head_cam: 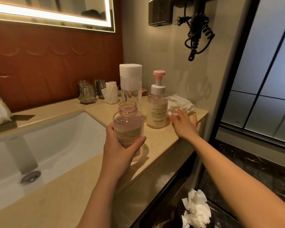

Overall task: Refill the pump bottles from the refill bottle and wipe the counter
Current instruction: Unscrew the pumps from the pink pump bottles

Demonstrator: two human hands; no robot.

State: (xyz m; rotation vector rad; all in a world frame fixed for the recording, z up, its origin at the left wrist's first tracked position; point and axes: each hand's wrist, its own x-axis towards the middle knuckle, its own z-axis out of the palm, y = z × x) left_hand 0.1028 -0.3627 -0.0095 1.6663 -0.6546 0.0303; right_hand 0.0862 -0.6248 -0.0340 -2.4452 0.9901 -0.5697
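Pump bottle stands between open bottle and crumpled tissues

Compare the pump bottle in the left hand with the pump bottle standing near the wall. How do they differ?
The held bottle has an open neck, no pump; the standing bottle wears its white-and-pink pump. The left hand grips the held bottle; the standing bottle stands on the counter. The held bottle's label is partly covered by the hand; the standing bottle's faces the camera. Both are clear, with pink liquid and beige labels.
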